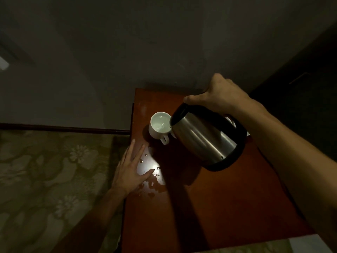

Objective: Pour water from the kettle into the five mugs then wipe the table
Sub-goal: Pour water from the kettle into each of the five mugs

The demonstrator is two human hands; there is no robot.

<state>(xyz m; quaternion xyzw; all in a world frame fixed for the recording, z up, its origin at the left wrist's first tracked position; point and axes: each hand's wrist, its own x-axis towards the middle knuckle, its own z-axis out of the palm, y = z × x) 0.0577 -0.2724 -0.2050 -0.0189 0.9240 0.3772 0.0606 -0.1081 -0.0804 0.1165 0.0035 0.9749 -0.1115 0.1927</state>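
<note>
Head view looks down in dim light on a glossy reddish-brown wooden tabletop [228, 207] set against a plain grey wall. The right hand [217, 94] has its grip curled round the black handle at the top of a brushed stainless-steel electric kettle with a black rim and black base [206, 137], holding it in the air, tilted so the spout end points down and to the left. The spout sits just over the right edge of a white ceramic mug with a looped handle [159, 127], which stands upright near the tabletop's far left part and has water in it. More white crockery peeks out behind the kettle, mostly hidden, so it cannot be told how many pieces are there. The left hand [130, 168] lies flat with fingers straight and spread, palm pressing on the tabletop's left edge, holding nothing. Beside its fingers, spilled water droplets [151, 179] glint in a bright reflection. To the left lies a green floral-patterned bedspread [45, 170].
</note>
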